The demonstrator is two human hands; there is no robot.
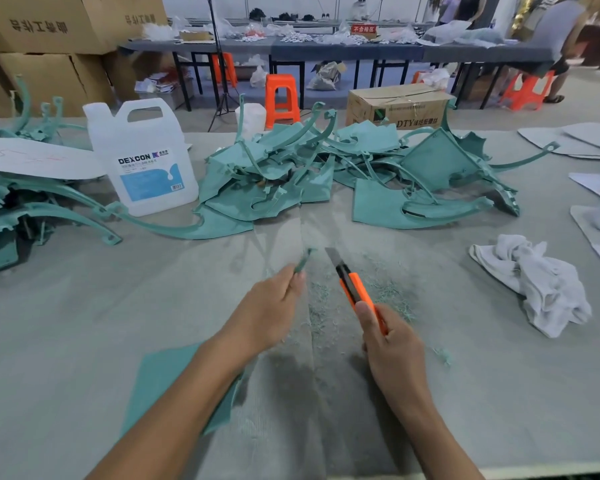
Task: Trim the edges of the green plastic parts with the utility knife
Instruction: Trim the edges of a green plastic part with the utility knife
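A: Hands?

B: Left hand (274, 303) has its fingers curled, pinching a thin green strip (304, 259) that pokes up past the fingertips. Right hand (392, 344) is wrapped round the orange utility knife (355, 291), thumb lying along the top of the handle, with the blade (333, 256) run out and pointing away from the body.

A: Blade on the strip?

B: No, there's a gap between them, tip and strip side by side above the bench (84, 323).

A: Where are the green parts?

B: A flat green part (167, 375) lies on the bench under the left forearm. I cannot tell whether the strip belongs to it. The main heap of green plastic parts (326, 174) is at the far middle of the bench, and a second stack (32, 202) sits at the left edge.

A: Anything else nearby?

B: Fine green shavings (392, 296) are scattered just beside the knife. A crumpled white cloth (541, 289) lies to the right, well apart from the hands. A white jug (142, 157) stands upright between the two piles.
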